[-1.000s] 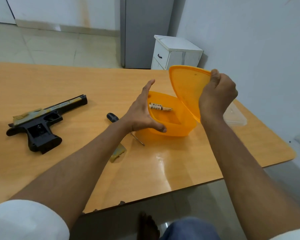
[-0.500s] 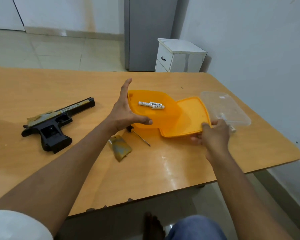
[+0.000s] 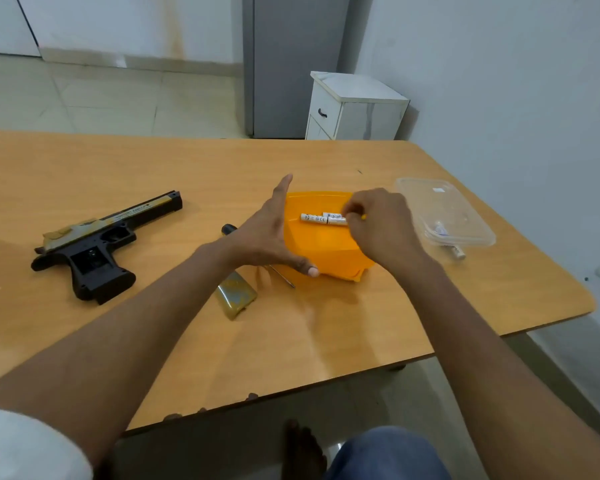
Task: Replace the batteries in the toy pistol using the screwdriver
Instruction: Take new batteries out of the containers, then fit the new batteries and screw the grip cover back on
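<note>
1. Reaching into the orange container [image 3: 321,244], the right hand [image 3: 378,225] has its fingers [image 3: 351,211] curled down onto the white batteries [image 3: 323,218]; whether they already pinch one I cannot tell.
2. Bracing the container's left wall is the left hand [image 3: 269,233], fingers straight and released, thumb along the near edge.
3. To do this step well, I judge it best to pinch one battery by its end, lift it straight up, and keep the container steadied.
4. The batteries lie side by side, long axes running left to right across the container.
5. The toy pistol [image 3: 99,245] rests on its side on the counter [image 3: 326,323], well left of the hands, barrel pointing right and away, grip toward the person, its battery bay looking open.
6. Between the two lie the battery cover [image 3: 236,294] and the screwdriver [image 3: 281,275], partly hidden by the left hand.
</note>
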